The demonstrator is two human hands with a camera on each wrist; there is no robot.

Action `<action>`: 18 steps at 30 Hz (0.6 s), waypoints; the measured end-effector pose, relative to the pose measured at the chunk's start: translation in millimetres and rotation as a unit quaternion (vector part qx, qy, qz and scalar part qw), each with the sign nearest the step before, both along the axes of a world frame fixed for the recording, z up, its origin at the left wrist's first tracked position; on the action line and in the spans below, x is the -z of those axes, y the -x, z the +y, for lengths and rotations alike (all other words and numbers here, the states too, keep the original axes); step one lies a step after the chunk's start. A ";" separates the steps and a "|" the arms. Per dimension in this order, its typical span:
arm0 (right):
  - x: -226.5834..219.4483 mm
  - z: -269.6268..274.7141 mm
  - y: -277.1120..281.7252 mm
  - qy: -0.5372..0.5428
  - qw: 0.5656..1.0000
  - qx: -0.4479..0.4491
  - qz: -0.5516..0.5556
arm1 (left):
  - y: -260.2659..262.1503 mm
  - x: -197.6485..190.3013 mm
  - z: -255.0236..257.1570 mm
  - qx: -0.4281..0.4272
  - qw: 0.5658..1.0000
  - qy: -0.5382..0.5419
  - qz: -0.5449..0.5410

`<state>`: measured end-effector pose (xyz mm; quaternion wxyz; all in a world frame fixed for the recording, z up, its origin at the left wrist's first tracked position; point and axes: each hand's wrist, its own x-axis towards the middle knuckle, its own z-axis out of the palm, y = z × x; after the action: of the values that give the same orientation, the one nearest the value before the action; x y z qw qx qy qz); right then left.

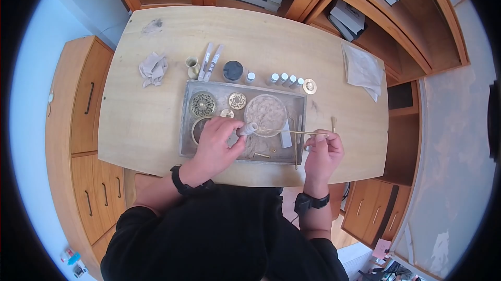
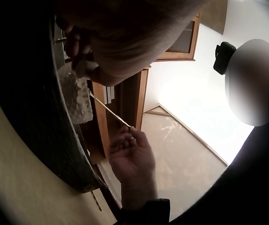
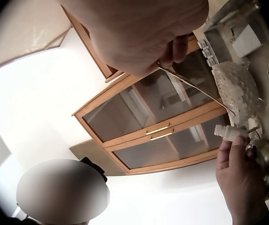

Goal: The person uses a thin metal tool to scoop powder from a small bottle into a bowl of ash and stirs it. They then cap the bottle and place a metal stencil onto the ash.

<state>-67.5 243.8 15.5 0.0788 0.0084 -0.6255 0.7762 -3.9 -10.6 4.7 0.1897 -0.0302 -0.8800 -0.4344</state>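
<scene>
My left hand [image 1: 218,140] holds a small clear vial [image 1: 247,129], tilted with its uncapped mouth to the right, over the tray's front middle. Between thumb and fingers my right hand [image 1: 323,158] pinches a thin brass stick [image 1: 295,132]. The stick's far end reaches left, close to the vial's mouth and over a round textured bowl [image 3: 240,91] of pale ash or powder. In the right wrist view, the vial [image 3: 228,132] shows a threaded neck beside the bowl. A small pale thing [image 1: 308,148] shows at the right hand's curled fingers.
The grey tray [image 1: 222,87] also holds a pierced brass lid [image 1: 202,104], a round brass plate [image 1: 237,100] and a white slab [image 1: 286,135]. Behind it stand several capped vials [image 1: 274,78], a dark jar [image 1: 233,71] and a brass vase [image 1: 192,65]. Crumpled cloth [image 1: 153,69] lies left.
</scene>
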 end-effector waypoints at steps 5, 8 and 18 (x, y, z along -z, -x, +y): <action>-12.1 0.2 2.9 0.064 0.997 -0.007 0.044 | 0.0 -0.7 0.0 0.007 1.000 0.002 -0.014; -19.9 -3.0 1.0 0.049 0.997 -0.011 0.064 | 0.1 -0.8 0.1 0.011 1.000 0.002 -0.018; -27.5 -5.8 -3.8 -0.045 0.991 -0.052 0.115 | -0.7 -0.1 -0.8 0.010 1.000 0.005 -0.013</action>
<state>-63.7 237.9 43.0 0.1098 0.1335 -0.6449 0.7444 -3.2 -11.3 4.8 0.1738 -0.0346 -0.8841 -0.4323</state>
